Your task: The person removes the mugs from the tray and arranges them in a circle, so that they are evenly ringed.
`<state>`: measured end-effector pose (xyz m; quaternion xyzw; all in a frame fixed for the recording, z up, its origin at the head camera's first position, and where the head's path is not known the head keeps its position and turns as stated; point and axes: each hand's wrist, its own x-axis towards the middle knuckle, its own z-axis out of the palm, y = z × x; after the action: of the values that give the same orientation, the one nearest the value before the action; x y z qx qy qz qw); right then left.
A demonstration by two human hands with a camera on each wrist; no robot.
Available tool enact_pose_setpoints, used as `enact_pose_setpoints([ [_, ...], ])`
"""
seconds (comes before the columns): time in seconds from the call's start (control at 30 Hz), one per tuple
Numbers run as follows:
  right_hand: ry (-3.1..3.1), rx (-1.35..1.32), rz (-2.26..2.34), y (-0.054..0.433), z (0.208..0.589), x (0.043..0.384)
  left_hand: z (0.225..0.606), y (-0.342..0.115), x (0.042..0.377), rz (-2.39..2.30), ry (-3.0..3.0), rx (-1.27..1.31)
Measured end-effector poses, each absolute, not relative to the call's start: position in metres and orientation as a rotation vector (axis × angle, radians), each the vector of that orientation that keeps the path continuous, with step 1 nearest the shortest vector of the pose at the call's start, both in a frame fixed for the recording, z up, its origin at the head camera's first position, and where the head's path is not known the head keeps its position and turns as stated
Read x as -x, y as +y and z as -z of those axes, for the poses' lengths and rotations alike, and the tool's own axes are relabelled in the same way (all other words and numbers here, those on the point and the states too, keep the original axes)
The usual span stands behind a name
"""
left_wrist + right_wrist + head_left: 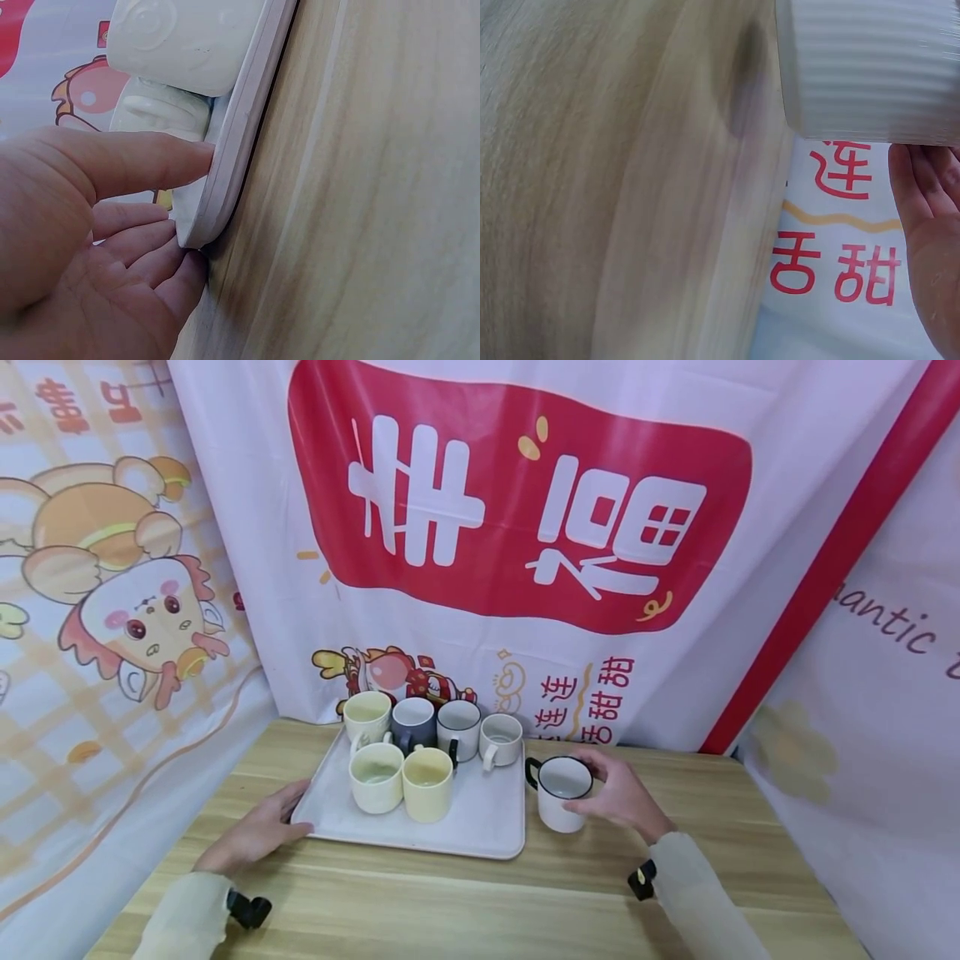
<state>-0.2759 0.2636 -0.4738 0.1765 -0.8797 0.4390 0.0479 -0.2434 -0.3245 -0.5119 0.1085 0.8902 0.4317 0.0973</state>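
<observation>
A white mug (pixel 561 814) with a dark rim and black handle is gripped by my right hand (pixel 617 785), fingers behind it and thumb in front. In the right wrist view its ribbed side (pixel 870 75) hangs above the wood, with a shadow apart from it. My left hand (pixel 258 831) holds the near left corner of a white tray (pixel 480 827), the thumb (pixel 165 159) on its rim. On the tray stand two cream mugs (pixel 377 789) in front; behind them are a pale yellow mug (pixel 366 714), a dark grey-blue mug (pixel 412 727), a black-handled white mug (pixel 465 739) and a small white mug (pixel 506 747).
The tray lies on a wood-grain table (pixel 420 902), near its back edge. A white curtain (pixel 675 677) with a red printed panel hangs right behind the mugs, and a patterned sheet (pixel 112 760) hangs at the left.
</observation>
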Motion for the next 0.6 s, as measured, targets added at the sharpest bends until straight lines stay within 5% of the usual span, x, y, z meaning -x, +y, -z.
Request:
enact_pose_setpoints([
  [0.6, -2.713, -0.487, -1.443, 0.273, 0.490, 0.283, 0.509, -0.323, 0.241, -1.316, 2.600, -0.274],
])
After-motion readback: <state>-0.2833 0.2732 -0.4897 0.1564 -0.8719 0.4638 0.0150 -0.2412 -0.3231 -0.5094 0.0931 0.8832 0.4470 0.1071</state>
